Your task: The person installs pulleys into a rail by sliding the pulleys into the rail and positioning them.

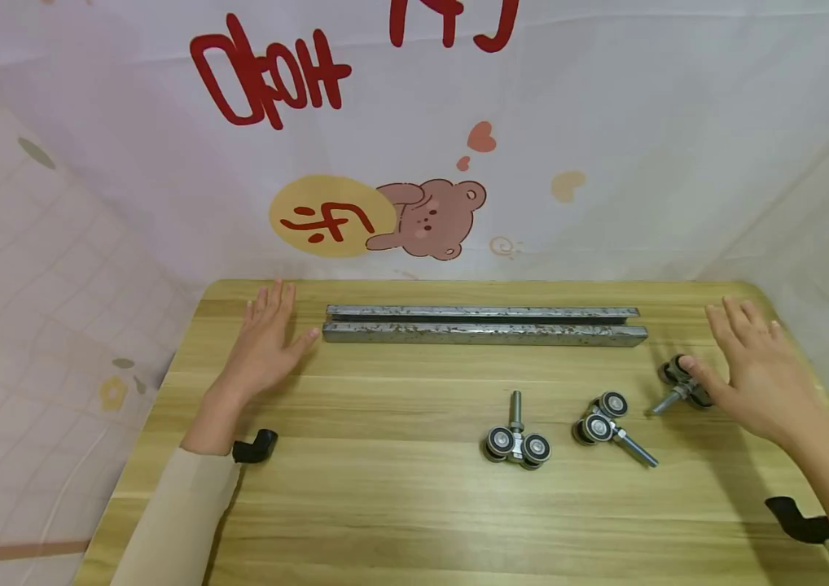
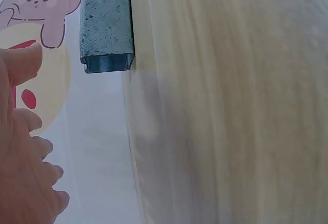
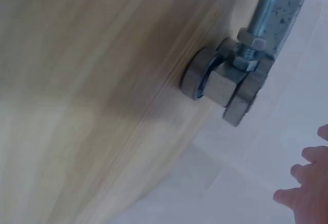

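Note:
A worn metal channel rail with a slot along its length lies across the back of the table. My left hand is just off the rail's left end, fingers straight and thumb pointing at it. The rail's squared end shows in the left wrist view. My right hand is spread at the far right, its thumb overlapping a roller trolley with a threaded bolt. Two more roller trolleys lie to its left: one with its bolt angled to the front right, one with its bolt pointing back.
The wood-grain table has rounded back corners. A white cloth printed with a bear and red characters hangs behind it, with pale cloth at both sides. Black straps sit at both wrists.

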### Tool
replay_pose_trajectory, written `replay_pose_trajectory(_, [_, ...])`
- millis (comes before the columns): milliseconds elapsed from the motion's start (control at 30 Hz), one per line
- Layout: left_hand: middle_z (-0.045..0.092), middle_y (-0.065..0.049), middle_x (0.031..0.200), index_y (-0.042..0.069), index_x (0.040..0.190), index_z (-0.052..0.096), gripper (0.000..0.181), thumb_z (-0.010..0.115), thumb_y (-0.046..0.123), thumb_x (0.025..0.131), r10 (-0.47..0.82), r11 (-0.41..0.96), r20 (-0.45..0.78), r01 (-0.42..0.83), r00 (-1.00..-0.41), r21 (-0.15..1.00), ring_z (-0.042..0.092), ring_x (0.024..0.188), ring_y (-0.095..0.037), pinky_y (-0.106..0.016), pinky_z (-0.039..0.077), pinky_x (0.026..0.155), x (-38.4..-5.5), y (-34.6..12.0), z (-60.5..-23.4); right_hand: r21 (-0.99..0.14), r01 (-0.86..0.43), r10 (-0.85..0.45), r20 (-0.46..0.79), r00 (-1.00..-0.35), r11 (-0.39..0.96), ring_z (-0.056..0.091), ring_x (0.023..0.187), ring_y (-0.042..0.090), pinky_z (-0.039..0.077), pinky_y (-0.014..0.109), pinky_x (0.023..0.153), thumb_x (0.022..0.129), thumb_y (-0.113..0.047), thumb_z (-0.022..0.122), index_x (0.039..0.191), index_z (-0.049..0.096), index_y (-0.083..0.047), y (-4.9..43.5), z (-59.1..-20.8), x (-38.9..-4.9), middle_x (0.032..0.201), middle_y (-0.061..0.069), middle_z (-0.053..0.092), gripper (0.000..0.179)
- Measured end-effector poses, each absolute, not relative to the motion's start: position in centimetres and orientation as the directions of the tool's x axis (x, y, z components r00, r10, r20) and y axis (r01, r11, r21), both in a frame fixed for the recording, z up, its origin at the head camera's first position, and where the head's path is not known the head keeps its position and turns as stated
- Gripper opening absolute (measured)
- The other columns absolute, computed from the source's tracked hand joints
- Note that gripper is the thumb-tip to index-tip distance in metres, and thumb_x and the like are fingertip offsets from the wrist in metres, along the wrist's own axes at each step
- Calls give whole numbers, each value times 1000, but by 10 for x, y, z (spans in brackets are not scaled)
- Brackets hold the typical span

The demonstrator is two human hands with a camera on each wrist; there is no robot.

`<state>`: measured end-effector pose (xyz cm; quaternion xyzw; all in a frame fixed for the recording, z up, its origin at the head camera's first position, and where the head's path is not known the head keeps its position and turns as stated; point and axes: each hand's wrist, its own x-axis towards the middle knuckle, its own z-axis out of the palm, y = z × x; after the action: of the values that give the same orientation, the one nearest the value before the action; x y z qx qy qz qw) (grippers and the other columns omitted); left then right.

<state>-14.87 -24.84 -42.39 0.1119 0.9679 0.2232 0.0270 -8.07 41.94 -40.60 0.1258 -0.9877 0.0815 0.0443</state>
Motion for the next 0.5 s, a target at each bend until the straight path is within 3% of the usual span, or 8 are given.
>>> replay_pose_trajectory(133, [-5, -17, 173, 3, 168, 4, 92, 57, 47, 107, 244, 839, 7, 215, -970, 500, -11, 159, -40, -60, -8, 127, -152, -246, -425, -161, -274, -254, 131, -958, 948, 7, 155, 53, -3, 61, 127, 109, -38, 58, 166, 11, 3, 413, -403, -71, 169, 33, 9, 85])
replay_pose_trajectory(300, [-3, -17, 174, 3, 168, 6, 94, 65, 40, 104, 255, 813, 0, 214, -967, 542, -9, 159, -40, -60, -8, 127, -156, -243, -424, -159, -323, -292, 187, -938, 933, 32, 141, 62, 13, 62, 126, 105, -31, 66, 166, 20, 2, 404, -403, -61, 166, 33, 24, 83])
replay_pose_trajectory(433, [0, -18, 174, 3, 168, 10, 95, 69, 38, 102, 252, 802, -5, 206, -968, 560, -7, 159, -43, -63, -4, 127, -158, -240, -423, -170, -382, -336, 245, -909, 909, 47, 127, 64, 32, 69, 115, 98, -21, 75, 163, 32, 2, 396, -408, -55, 158, 35, 38, 81])
replay_pose_trajectory(500, [3, -19, 174, 2, 168, 13, 95, 71, 37, 101, 258, 792, -3, 210, -966, 573, -4, 159, -44, -64, -1, 127, -160, -238, -424, -171, -423, -366, 287, -885, 890, 53, 121, 62, 42, 70, 105, 100, -25, 74, 158, 42, 3, 393, -411, -52, 151, 35, 47, 72])
